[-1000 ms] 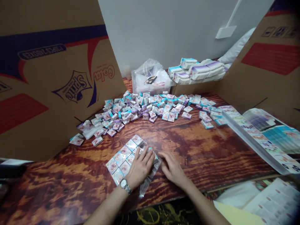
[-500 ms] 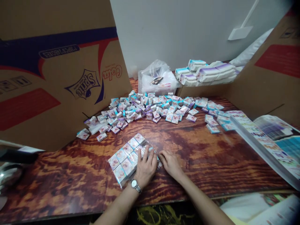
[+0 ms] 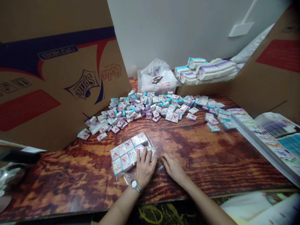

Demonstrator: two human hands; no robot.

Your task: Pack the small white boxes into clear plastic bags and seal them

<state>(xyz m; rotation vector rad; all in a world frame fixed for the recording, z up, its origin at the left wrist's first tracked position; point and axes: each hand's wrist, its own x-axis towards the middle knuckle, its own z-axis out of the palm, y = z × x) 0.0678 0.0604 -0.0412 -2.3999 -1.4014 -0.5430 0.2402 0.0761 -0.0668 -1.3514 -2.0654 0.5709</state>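
Spread flat and pressed down on two rows of small boxes (image 3: 124, 155) inside a clear plastic bag (image 3: 127, 178), the left hand (image 3: 145, 167), with a wristwatch (image 3: 136, 186) at its wrist. Beside it, fingers together and slightly curled at the bag's edge, the right hand (image 3: 172, 167). Underneath, a wooden table (image 3: 70, 178), with a heap of loose boxes (image 3: 150, 107) farther off, beside cardboard sheets (image 3: 58, 93).

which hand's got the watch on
The left hand, resting on the clear plastic bag, wears the silver wristwatch; the right hand, beside the bag, has a bare wrist.
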